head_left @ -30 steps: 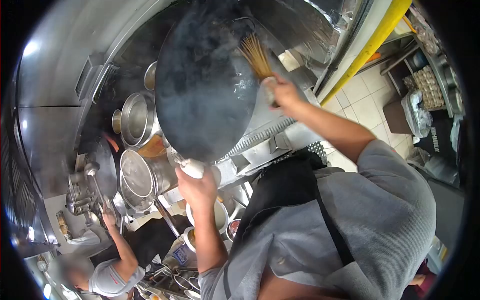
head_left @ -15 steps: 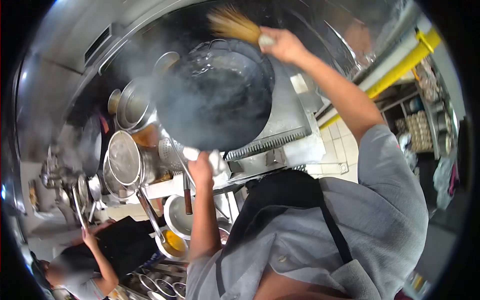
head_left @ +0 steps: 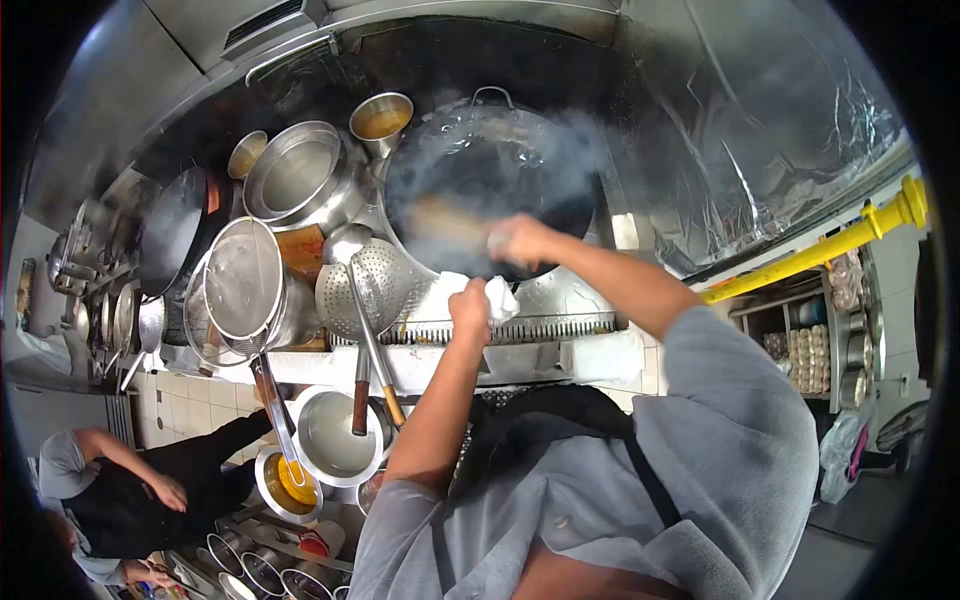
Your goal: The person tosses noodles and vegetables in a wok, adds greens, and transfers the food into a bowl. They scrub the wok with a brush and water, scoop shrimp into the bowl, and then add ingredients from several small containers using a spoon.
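Note:
A large dark wok (head_left: 480, 185) sits on the stove in front of me, smoking. My right hand (head_left: 524, 243) is closed around the handle of a bamboo wok brush (head_left: 440, 220). Its bristles, smeared by motion, are over the near left part of the wok's inside. At the wok's near edge, my left hand (head_left: 470, 308) grips a folded white cloth (head_left: 503, 299). The wok's near handle, if the cloth covers it, is hidden. Left of that hand lie a perforated skimmer (head_left: 365, 288) and a ladle (head_left: 350, 246).
Metal bowls (head_left: 298, 172), a mesh strainer (head_left: 243, 285) and another wok (head_left: 180, 232) crowd the left. Below the stove edge stand a white pot (head_left: 340, 430) and a bowl of yellow liquid (head_left: 288, 485). Co-workers (head_left: 150, 480) are at lower left. A yellow pipe (head_left: 820, 250) runs right.
My right hand has brought the brush from beyond the wok's far edge down into its near left part. The view has shifted and turned. My left hand still grips the cloth.

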Tool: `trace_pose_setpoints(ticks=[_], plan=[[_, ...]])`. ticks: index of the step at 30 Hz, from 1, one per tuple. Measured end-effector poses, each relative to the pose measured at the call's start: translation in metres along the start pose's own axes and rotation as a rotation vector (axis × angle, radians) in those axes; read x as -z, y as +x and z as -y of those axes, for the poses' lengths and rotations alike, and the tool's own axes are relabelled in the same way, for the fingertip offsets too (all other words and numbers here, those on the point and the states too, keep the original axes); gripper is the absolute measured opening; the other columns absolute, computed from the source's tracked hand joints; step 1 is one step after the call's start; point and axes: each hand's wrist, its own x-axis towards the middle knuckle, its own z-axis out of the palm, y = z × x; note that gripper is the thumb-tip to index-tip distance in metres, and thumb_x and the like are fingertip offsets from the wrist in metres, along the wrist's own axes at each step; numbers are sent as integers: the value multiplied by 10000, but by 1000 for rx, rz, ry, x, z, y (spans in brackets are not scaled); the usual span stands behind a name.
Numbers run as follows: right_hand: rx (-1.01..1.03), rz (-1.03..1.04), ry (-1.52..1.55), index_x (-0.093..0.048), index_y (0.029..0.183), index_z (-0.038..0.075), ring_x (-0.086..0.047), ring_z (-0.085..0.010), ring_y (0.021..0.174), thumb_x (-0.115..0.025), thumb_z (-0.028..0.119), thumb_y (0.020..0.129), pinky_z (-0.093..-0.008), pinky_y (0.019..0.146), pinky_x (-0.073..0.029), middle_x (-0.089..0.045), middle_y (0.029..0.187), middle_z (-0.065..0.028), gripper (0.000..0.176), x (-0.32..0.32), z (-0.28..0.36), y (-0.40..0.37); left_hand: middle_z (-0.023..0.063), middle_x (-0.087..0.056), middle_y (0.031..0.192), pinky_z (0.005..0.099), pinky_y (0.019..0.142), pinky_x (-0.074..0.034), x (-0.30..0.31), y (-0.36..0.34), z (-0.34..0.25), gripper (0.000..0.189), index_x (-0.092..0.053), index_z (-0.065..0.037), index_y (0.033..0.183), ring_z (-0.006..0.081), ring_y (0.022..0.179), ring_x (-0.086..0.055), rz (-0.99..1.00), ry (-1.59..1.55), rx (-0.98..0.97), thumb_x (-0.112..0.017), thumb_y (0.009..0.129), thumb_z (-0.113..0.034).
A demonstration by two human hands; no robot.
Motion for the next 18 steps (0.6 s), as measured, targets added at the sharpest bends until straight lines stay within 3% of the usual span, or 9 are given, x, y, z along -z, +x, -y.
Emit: trace_pose_setpoints(ticks=[2,5,7,9,11,12,16,17,18], plan=[[271,121,-27,-557,1299,203,-618,-185,653,-732,310,754,-340,560,-545,-678,974,-106,582,15,11,-48,110,-582,693,383,532,-433,-2,-5,-7,266,-573,84,741,221,586,-559,-26,10,-4,-568,754,-182],[-54,39,-607,-624,1210,248,-669,-248,865,-693,338,742,-357,674,-560,-688,1010,-114,481,122,-14,-23,121,-587,708,381,570,-431,-2,-6,-4,293,-569,110,761,206,628,-547,-25,0,39,-563,743,-182],[-177,-726,-479,-592,1219,180,-618,-384,986,-594,301,796,-446,836,-512,-648,1069,-184,440,150,-8,11,121,-594,719,381,564,-435,-2,-4,-2,296,-571,112,793,211,616,-560,-39,42,3,-555,754,-180],[-72,-1085,-119,-555,1258,145,-614,-380,997,-666,371,761,-428,850,-505,-650,1049,-199,557,122,9,36,125,-602,731,379,572,-447,-3,2,-1,310,-577,104,807,216,629,-573,-25,8,12,-579,760,-202],[-327,-562,220,-618,1116,72,-693,-312,748,-690,238,745,-447,547,-556,-685,826,-177,413,74,-4,69,128,-609,742,376,580,-458,4,-1,2,324,-584,96,820,221,642,-587,-8,-6,34,-603,766,-223],[-13,-101,-157,-619,1198,177,-694,-256,740,-690,254,758,-348,565,-571,-684,919,-153,452,43,-29,85,132,-619,769,371,584,-471,8,-6,-3,357,-594,84,834,225,653,-597,104,-9,93,-648,768,-262],[206,171,117,-576,1281,240,-626,-165,637,-780,270,709,-283,584,-506,-674,820,-76,608,24,4,-13,96,-657,878,332,596,-520,68,-15,-24,511,-612,56,1012,191,713,-640,304,345,168,-730,792,-390],[312,6,-298,-635,1203,213,-657,-214,920,-772,302,697,-317,867,-480,-700,960,-123,532,57,-21,-4,102,-659,929,322,644,-514,86,-23,-32,560,-591,75,1079,194,765,-640,299,483,169,-740,785,-377],[107,-179,-733,-659,1152,219,-657,-266,960,-702,320,747,-355,869,-496,-680,1035,-143,420,92,-19,-6,102,-660,947,332,665,-507,96,-42,-41,557,-595,66,1098,196,769,-637,300,477,44,-746,777,-363]])
